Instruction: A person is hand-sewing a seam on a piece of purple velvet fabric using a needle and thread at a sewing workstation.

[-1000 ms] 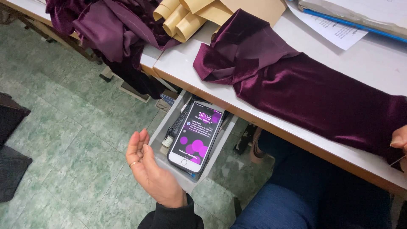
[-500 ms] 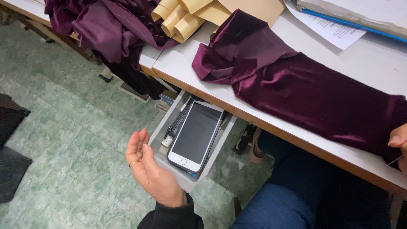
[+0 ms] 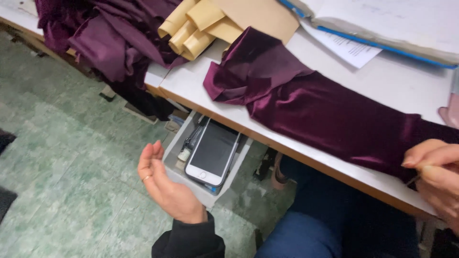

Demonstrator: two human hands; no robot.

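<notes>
Under the worktop [image 3: 392, 91]: open drawer [image 3: 184, 179] keeps phone [image 3: 213, 153] handy.
Left hand [image 3: 165, 184]: released, empty, beside drawer.
Right hand [image 3: 437, 174]: pinching velvet strip [image 3: 315, 107] edge, steadying it.

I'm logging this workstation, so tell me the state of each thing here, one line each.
Phone: screen dark, lying face up in the drawer.
Drawer: pulled open under the table.
Velvet cloth: spread along the table edge, bunched at one end.
Left hand: open, empty, beside the drawer.
Right hand: pinching at the cloth's end.
Paper rolls: rolled up.
</notes>
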